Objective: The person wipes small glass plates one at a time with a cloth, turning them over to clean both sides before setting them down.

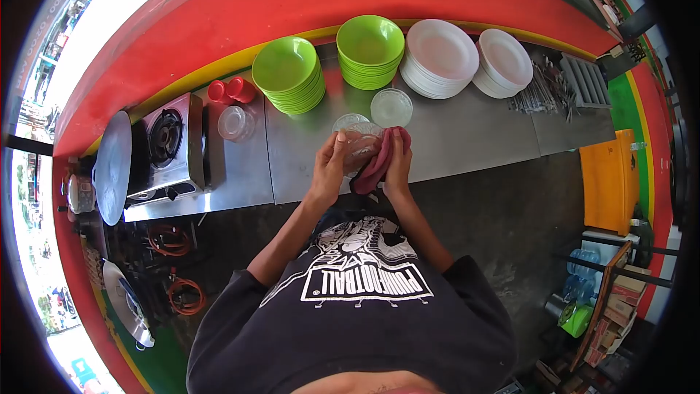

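Presently, the left hand (330, 166) has its grip pinching a clear dish (359, 147), the right hand (397, 165) has its grip closed on a maroon cloth (373, 171) against it, above the table's (467, 142) near side.

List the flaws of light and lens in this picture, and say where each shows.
Head view: fisheye distortion curves the red wall and leaves black corners. Head view: daylight washes out the left edge; glare whitens the counter in front of the stove. Head view: the floor looks dim, and the held clear bowl has hard-to-trace outlines.
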### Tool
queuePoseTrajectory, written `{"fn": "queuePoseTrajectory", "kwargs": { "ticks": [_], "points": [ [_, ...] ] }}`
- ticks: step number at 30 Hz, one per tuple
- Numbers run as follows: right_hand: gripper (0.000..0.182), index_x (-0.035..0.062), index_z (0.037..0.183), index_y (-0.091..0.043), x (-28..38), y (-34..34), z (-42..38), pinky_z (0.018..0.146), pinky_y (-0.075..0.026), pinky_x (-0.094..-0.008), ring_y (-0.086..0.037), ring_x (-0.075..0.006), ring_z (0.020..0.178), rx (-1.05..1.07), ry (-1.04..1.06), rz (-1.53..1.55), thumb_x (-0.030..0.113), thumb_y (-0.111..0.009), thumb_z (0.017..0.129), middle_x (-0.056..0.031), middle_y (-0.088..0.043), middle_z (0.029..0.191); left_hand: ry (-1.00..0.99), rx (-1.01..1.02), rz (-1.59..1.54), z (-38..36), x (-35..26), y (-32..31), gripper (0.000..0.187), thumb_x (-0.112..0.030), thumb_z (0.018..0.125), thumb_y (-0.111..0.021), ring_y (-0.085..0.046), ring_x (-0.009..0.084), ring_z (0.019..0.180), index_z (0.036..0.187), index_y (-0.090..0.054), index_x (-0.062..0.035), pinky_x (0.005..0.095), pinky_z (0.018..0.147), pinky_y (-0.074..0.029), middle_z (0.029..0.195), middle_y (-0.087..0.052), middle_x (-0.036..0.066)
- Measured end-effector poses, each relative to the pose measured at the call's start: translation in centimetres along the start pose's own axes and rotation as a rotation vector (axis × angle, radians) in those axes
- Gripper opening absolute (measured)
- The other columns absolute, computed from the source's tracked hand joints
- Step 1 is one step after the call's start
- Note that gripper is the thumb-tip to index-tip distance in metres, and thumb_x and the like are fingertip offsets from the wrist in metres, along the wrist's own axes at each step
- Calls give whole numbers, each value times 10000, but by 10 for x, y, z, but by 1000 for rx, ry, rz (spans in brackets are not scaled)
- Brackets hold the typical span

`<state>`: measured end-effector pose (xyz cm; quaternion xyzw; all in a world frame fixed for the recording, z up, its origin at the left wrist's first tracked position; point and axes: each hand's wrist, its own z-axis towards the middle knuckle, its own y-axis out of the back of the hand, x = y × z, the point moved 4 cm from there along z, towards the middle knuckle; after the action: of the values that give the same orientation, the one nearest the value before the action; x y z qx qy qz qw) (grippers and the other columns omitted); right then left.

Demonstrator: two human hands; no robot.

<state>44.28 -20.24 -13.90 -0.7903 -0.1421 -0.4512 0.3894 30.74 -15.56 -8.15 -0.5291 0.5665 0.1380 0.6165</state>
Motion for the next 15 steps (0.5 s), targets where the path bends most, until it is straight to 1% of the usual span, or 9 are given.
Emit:
{"fn": "queuePoseTrajectory", "kwargs": {
  "ticks": [2, 3, 5, 6, 8, 9, 12, 14, 15],
  "points": [
    [329, 61, 959, -632, -8, 1, 0, 700, -474, -258, -580, -89, 788, -45, -103, 144, 373, -544, 1019, -5, -608, 862, -82, 26, 20, 2, 2, 1, 443, -410, 1056, -445, -655, 274, 1110, 1228, -552, -16, 406, 936, -546, 1242, -643, 194],
    [324, 62, 955, -627, -8, 0, 0, 694, -476, -258, -582, -93, 779, -64, -80, 146, 371, -548, 1017, -5, -607, 860, -122, 41, 30, 2, 0, -1, 448, -416, 1052, -453, -650, 277, 1125, 1233, -549, -17, 412, 941, -544, 1252, -638, 200],
    [315, 63, 947, -618, -6, -1, 0, 682, -481, -258, -584, -99, 759, -102, -33, 149, 365, -557, 1014, -5, -604, 857, 22, 27, 131, -4, -2, 2, 466, -422, 1042, -474, -659, 272, 1107, 1250, -546, -11, 412, 913, -560, 1244, -638, 196],
    [306, 54, 962, -620, -2, 0, 0, 671, -481, -256, -585, -95, 749, -66, -59, 106, 353, -568, 1010, -6, -610, 850, 93, 21, 181, -8, -7, 4, 475, -425, 1037, -485, -663, 270, 1098, 1258, -545, -8, 412, 898, -568, 1240, -638, 194],
    [293, 36, 992, -625, 4, 2, 0, 650, -480, -253, -587, -88, 730, 11, -111, 21, 327, -592, 1000, -8, -623, 837, 262, 85, 304, -9, -16, 8, 450, -379, 1041, -499, -675, 260, 1062, 1250, -545, 18, 390, 840, -594, 1228, -639, 184],
    [286, 29, 996, -631, 5, 0, 0, 642, -479, -253, -587, -86, 720, 37, -81, -45, 314, -602, 996, -10, -629, 826, 345, 116, 366, -10, -19, 10, 438, -356, 1042, -506, -681, 255, 1043, 1245, -546, 30, 379, 811, -606, 1222, -639, 179],
    [273, 10, 1006, -648, 1, -5, -1, 630, -478, -251, -589, -78, 708, 127, 7, -219, 281, -625, 986, -17, -646, 803, 385, 244, 461, -12, -26, 10, 460, -391, 1031, -515, -703, 237, 964, 1267, -550, 3, 350, 745, -608, 1175, -659, 161],
    [270, 2, 1006, -659, -1, -8, -3, 640, -480, -249, -593, -76, 722, 198, 67, -304, 270, -631, 983, -22, -655, 803, 343, 304, 481, -7, -18, 23, 461, -379, 1033, -516, -695, 251, 993, 1271, -555, 14, 340, 723, -616, 1185, -652, 184],
    [265, 5, 971, -665, -2, -7, -5, 653, -480, -244, -596, -78, 741, 173, 18, -263, 267, -625, 986, -20, -657, 829, 320, 335, 491, -7, -18, 23, 462, -373, 1034, -517, -690, 258, 1008, 1273, -558, 19, 335, 713, -621, 1190, -649, 196]
  ]
}}
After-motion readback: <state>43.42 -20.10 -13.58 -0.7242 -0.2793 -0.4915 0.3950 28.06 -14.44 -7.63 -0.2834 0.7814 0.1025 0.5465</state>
